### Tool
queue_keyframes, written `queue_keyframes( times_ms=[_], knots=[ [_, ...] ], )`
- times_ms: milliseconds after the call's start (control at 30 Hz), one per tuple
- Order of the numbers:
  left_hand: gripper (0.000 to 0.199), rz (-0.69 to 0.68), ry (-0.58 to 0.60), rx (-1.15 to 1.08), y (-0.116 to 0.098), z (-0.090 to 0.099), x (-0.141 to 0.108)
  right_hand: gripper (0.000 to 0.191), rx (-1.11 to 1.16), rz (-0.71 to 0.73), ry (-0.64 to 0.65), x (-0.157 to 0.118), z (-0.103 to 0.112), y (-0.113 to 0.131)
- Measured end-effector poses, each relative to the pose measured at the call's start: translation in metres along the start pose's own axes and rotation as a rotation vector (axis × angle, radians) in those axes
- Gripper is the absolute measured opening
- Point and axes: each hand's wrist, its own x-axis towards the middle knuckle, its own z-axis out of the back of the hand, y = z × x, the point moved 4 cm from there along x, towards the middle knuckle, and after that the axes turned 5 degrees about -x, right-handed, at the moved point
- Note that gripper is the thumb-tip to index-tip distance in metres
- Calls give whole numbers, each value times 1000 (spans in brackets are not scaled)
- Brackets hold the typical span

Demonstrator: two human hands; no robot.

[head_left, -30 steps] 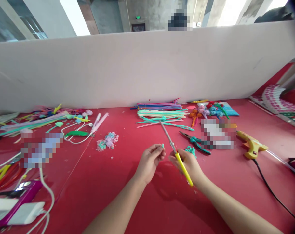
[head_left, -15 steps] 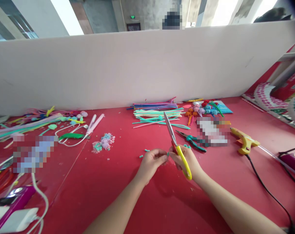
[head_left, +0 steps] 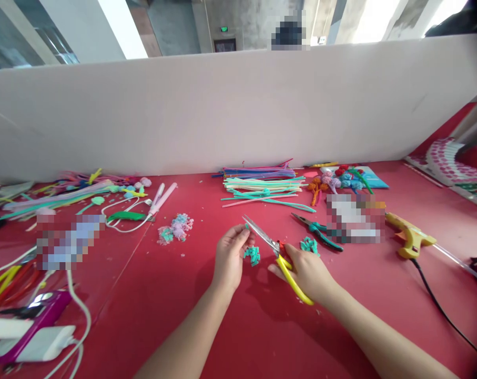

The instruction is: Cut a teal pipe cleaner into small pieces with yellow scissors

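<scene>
My left hand (head_left: 231,252) pinches a small teal piece (head_left: 246,226) between thumb and fingertips. Yellow-handled scissors (head_left: 287,273) are in my right hand (head_left: 307,268), their blades pointing up and left toward that piece. On the red table between my hands lies a little pile of cut teal pieces (head_left: 253,256). A second teal pile (head_left: 310,245) sits just beyond my right hand. Farther back are bundled teal and pale pipe cleaners (head_left: 264,185).
Teal-handled pliers (head_left: 321,231) and a yellow glue gun (head_left: 412,237) lie on the right. Fuzzy trimmings (head_left: 177,228), a pink straightener (head_left: 162,200) and white cables (head_left: 74,300) are on the left. A white partition (head_left: 206,116) stands behind.
My left hand has drawn up and away from my right hand, uncovering the teal pile. The scissors have tilted left, and my right hand now holds them by the handles. The view has shifted slightly left.
</scene>
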Motion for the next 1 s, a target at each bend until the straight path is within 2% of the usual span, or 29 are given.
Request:
queue_keyframes(
  times_ms=[133, 433, 1000],
  knots=[
    [9, -39, 8, -21, -3, -1, 0, 39, -48, 31, 11, -1, -3, 3],
    [9, -35, -3, -19, -4, -2, 0, 33, -64, 33, -5, -2, -6, 4],
    [8, -34, -5, -33, -3, -3, 0, 42, -84, 46, -38, -3, -7, 3]
  ],
)
